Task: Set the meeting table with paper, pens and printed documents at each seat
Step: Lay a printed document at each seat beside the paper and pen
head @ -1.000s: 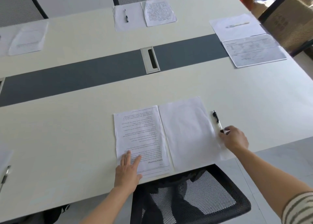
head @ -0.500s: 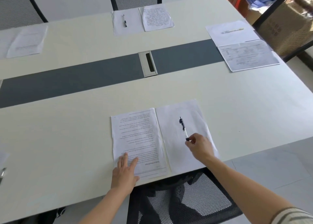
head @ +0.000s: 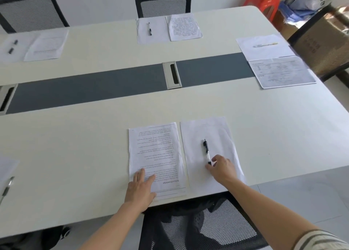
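Note:
At the near seat of the white meeting table (head: 75, 155), a printed document (head: 156, 151) lies beside a blank sheet (head: 205, 130). My left hand (head: 140, 189) rests flat on the document's near corner with its fingers straight. A black and clear pen (head: 206, 147) lies lengthwise on the blank sheet. My right hand (head: 222, 168) pinches the pen's near end between thumb and forefinger.
Other seats hold sets: far middle pen (head: 150, 29) and document (head: 184, 26), right-side pen (head: 265, 45) and document (head: 281, 71), far-left sheets (head: 45, 45), a pen (head: 7, 188) at near left. A cable hatch (head: 172, 75) sits in the grey strip. A mesh chair (head: 198, 227) stands below me.
My right hand carried the pen from the bare table right of the blank sheet onto the sheet and laid it down. The left hand stayed on the document.

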{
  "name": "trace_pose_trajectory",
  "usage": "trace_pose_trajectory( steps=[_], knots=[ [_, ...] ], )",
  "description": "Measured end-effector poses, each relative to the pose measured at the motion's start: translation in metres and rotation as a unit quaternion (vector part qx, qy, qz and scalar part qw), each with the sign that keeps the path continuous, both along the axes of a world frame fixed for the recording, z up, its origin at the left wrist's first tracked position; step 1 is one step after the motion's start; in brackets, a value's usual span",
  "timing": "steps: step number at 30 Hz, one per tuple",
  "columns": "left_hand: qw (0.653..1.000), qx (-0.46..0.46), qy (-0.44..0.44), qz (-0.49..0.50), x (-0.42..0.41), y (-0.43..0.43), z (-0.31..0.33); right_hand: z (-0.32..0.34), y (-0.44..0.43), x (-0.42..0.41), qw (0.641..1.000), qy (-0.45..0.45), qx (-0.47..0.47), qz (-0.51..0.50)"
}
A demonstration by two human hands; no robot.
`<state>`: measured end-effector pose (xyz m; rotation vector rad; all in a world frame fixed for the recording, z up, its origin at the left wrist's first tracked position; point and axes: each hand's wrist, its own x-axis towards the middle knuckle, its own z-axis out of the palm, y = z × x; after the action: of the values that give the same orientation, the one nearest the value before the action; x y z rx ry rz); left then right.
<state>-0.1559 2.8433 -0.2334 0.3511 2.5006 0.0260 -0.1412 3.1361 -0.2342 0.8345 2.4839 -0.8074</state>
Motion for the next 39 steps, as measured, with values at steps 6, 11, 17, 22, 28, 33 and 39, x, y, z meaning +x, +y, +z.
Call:
trace_pose_trajectory(
  steps=[6, 11, 17, 22, 28, 33, 39],
  knots=[
    [0.958, 0.203, 0.004, 0.201, 0.007, 0.004, 0.043, 0.038, -0.003, 0.009, 0.993, 0.075, -0.072, 0.05],
    [0.841, 0.374, -0.081, 0.382, 0.058, -0.025, 0.092, 0.07, -0.027, 0.032, 0.976, 0.097, -0.17, 0.096],
    [0.739, 0.403, -0.077, 0.535, 0.175, -0.078, 0.129, 0.087, -0.079, 0.079, 0.949, 0.041, -0.283, 0.136],
    [0.672, 0.419, -0.032, 0.61, 0.258, -0.124, 0.148, 0.118, -0.137, 0.104, 0.928, 0.024, -0.308, 0.21],
    [0.605, 0.462, 0.059, 0.646, 0.343, -0.194, 0.169, 0.153, -0.242, 0.142, 0.896, 0.037, -0.316, 0.311],
    [0.56, 0.467, 0.139, 0.67, 0.418, -0.27, 0.189, 0.166, -0.342, 0.195, 0.865, 0.064, -0.348, 0.356],
    [0.48, 0.451, 0.219, 0.72, 0.494, -0.34, 0.187, 0.187, -0.429, 0.243, 0.828, 0.069, -0.374, 0.411]
  ],
)
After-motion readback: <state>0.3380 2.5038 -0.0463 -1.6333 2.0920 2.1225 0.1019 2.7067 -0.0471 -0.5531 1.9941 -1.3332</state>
